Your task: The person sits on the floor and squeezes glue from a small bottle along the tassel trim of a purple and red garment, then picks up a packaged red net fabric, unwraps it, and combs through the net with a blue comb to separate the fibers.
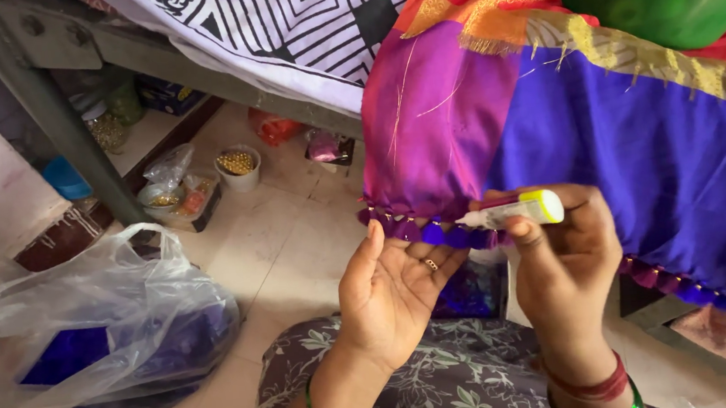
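Floral-clad knees are seen at the bottom, and above them the left hand [397, 293] is spread flat under the purple cloth's tasselled edge [436, 233]. A small glue tube [517, 210] is pinched in the right hand [565, 256], nozzle at the hem; tassels look fixed along the whole visible edge, so probably little is left.

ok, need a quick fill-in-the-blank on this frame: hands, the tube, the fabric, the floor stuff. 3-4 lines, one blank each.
1. The right hand holds a small white tube with a ____ cap.
2. The left hand lies palm ____ under the fabric's tasselled edge.
3. The draped fabric is purple and ____.
4. On the floor at left lies a clear ____ bag.

Missing: yellow; up; blue; plastic
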